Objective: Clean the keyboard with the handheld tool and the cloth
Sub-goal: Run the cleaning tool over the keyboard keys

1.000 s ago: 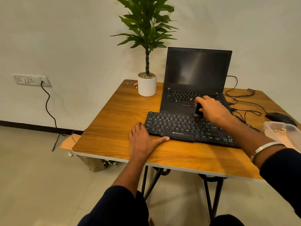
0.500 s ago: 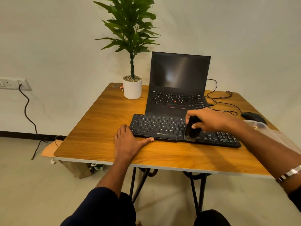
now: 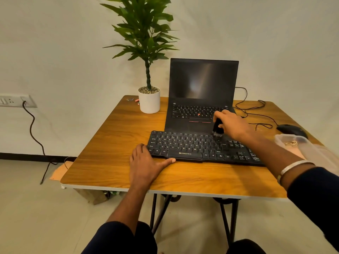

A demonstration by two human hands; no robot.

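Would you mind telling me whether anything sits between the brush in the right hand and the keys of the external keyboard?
Nothing visible does. The right hand grips the small black brush, whose tip already meets the top rows of the keyboard. The left hand rests at the keyboard's front left corner, away from the brush.

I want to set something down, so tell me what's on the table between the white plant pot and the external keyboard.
Bare wooden table in the head view. Nothing lies between the white plant pot and the external keyboard.
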